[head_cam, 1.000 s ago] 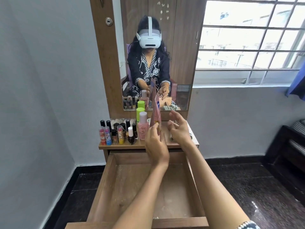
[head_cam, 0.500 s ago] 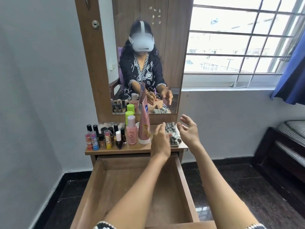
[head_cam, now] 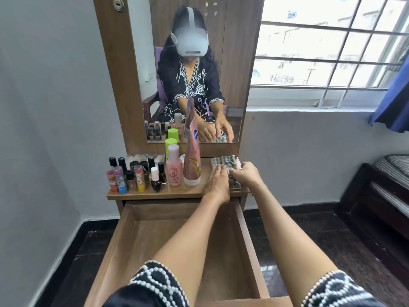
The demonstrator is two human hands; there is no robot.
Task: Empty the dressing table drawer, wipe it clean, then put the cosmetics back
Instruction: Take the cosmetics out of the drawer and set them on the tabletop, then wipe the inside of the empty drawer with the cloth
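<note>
The wooden drawer [head_cam: 129, 235] is pulled out below me and holds nothing. On the dressing table top [head_cam: 177, 192] stand a tall pink tube [head_cam: 192, 165], a pink bottle [head_cam: 174, 166], a green-capped bottle [head_cam: 170, 144] and several nail polish and lipstick pieces [head_cam: 137, 176]. A checked cloth [head_cam: 223, 161] lies at the top's right end. My left hand [head_cam: 217, 182] rests on the cloth's near edge with fingers stretched forward. My right hand [head_cam: 245, 175] has its fingers curled down into the cloth, pinching it.
A mirror [head_cam: 194, 69] rises behind the table top and reflects me seated. A grilled window [head_cam: 327, 52] and blue curtain [head_cam: 396, 103] are to the right. A dark bed frame [head_cam: 380, 196] stands at far right. The floor is dark tile.
My left hand let go of the pink tube, which now stands on the top. Both hands moved right and down onto the checked cloth, and my right fingers curled into it.
</note>
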